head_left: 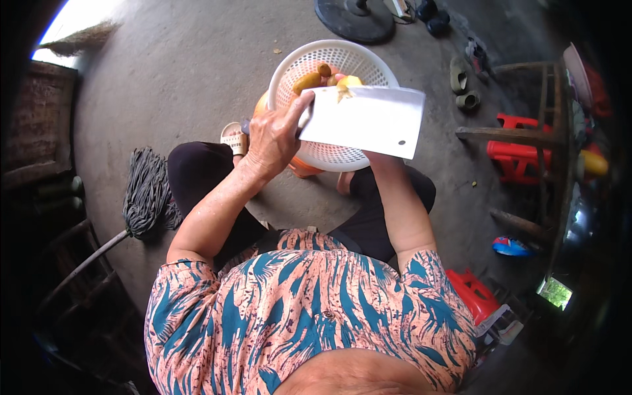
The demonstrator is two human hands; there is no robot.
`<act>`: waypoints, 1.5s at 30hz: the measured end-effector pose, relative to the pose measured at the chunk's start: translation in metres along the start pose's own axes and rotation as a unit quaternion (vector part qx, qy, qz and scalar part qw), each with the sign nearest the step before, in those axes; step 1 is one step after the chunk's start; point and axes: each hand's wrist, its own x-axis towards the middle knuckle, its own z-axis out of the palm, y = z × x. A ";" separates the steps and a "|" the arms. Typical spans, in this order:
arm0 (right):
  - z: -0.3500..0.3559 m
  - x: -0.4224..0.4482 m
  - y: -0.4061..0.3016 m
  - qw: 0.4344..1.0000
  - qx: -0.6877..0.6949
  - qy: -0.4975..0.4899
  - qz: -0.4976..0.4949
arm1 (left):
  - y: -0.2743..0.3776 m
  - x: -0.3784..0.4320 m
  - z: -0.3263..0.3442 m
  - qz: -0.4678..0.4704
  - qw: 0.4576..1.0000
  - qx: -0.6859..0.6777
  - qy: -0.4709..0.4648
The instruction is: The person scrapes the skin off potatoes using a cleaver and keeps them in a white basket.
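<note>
My left hand (276, 133) grips a wide metal cleaver (363, 121) at its handle end, with the broad blade lying across the white perforated plastic basket (331, 162). Along the blade's far edge shows a yellow piece of produce (349, 81), pale where it is cut or peeled, with fingertips beside it. My right hand (340, 77) is mostly hidden beneath the blade; its forearm comes in from the right, and the fingers appear to hold the yellow piece. Several brownish-yellow oblong pieces of produce (306, 83) lie in the basket.
Something orange (302, 169) stands under the basket, between my knees. A grey mop (143, 197) lies at the left. Beyond the basket is a round black base (355, 19). To the right are green shoes (458, 76), a red plastic stool (518, 153) and a wooden frame (511, 134).
</note>
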 end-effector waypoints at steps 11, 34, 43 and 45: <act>0.048 -0.012 -0.023 0.977 -0.178 0.069 0.097 | 0.009 -0.003 0.000 0.089 0.995 -0.004 0.035; 0.032 -0.013 -0.013 0.970 -0.234 0.047 0.042 | 0.008 -0.003 0.005 0.075 0.996 0.026 0.030; -0.007 -0.004 0.008 0.995 -0.090 0.053 0.002 | -0.005 0.001 0.001 -0.035 0.998 0.045 -0.010; -0.012 -0.003 0.012 0.989 -0.133 0.068 -0.018 | -0.004 0.002 0.001 -0.057 0.998 0.017 -0.010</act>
